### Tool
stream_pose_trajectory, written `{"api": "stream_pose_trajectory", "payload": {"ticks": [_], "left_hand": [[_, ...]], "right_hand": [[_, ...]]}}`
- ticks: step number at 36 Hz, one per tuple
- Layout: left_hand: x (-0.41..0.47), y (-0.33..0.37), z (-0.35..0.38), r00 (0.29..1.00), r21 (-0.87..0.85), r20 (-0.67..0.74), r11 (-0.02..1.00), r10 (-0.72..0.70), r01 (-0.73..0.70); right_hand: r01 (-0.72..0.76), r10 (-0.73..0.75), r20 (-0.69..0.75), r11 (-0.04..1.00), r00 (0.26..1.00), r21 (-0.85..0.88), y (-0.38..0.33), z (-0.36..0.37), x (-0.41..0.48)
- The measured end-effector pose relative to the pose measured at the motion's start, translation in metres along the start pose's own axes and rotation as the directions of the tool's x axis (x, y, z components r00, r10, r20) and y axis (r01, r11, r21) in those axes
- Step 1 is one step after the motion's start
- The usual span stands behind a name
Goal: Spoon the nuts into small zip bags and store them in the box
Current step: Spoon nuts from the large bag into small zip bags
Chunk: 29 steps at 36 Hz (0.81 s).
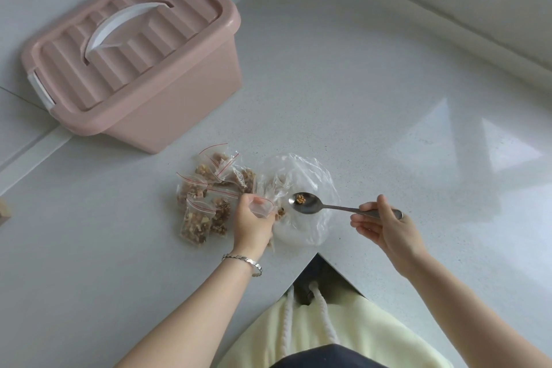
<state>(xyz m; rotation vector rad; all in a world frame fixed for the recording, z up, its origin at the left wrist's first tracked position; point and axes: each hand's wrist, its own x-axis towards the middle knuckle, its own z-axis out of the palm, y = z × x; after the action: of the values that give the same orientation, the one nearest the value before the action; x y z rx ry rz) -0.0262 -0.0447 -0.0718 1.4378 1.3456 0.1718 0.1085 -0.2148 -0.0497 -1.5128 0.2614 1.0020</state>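
Box: one, lidded, far left.
Filled bags: about five, heaped.
Left hand: pinches one bag.
Right hand: grips one spoon.

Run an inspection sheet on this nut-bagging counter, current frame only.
Surface: white speckled countertop, glossy.
Job's things: pink ribbed plastic box, lid on; pile of filled red-seal zip bags beside large clear plastic bag; metal spoon carries one nut piece.
Clutter: tan object, cut off at left edge.
Hands: left hand holds small clear zip bag; right hand grips spoon handle.
Cables: nothing seen.
Surroundings: white wall ledge behind.
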Motion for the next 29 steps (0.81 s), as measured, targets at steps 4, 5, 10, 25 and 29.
{"api": "stream_pose_trajectory", "payload": {"ticks": [4,5,10,25,29], "left_hand": [[-0.001,0.000,0.000,1.000,-0.022,0.005,1.000,0.016,-0.016],[-0.001,0.000,0.000,1.000,-0.020,0.006,1.000,0.022,-0.022],[0.002,-0.003,-0.002,0.998,0.032,-0.021,0.998,0.054,-0.054],[0.003,-0.010,-0.008,0.999,0.169,-0.034,0.985,0.041,-0.034],[-0.002,0.000,-0.003,0.997,0.071,-0.015,0.995,0.070,-0.068]], "right_hand": [[0.085,-0.082,0.027,0.987,0.996,-0.139,-0.005,0.007,-0.006],[0.113,-0.109,0.034,0.976,0.993,-0.184,-0.006,0.010,-0.007],[0.234,-0.237,0.038,0.894,0.971,-0.382,-0.007,0.024,-0.009],[0.246,-0.221,0.109,0.874,0.969,-0.418,0.009,0.035,-0.006],[0.219,-0.197,0.098,0.907,0.975,-0.361,0.014,0.033,-0.005]]}}
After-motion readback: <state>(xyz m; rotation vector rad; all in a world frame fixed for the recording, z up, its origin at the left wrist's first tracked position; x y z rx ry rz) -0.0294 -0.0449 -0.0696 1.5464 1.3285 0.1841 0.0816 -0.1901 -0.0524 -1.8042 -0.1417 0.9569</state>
